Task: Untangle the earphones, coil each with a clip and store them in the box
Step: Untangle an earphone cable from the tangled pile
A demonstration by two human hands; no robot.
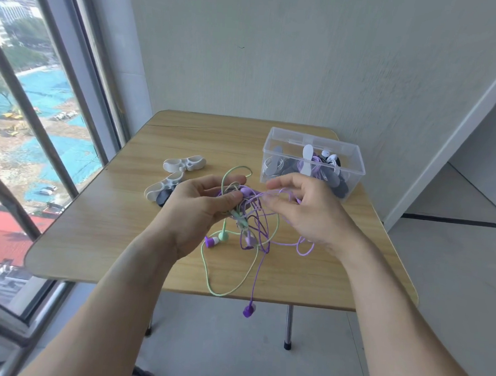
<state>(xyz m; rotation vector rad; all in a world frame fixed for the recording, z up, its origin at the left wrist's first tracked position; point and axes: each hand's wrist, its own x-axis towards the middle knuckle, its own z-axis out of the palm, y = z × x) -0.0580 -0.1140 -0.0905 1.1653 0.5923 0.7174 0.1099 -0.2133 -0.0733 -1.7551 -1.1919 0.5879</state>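
Tabletop (99, 231) clip (165, 197) half-hidden behind hands (199, 205)

No legible text or labels anywhere.

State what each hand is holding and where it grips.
The left hand pinches the tangled earphones at the knot's centre, thumb on top. The right hand pinches a lilac cable loop pulled from it.
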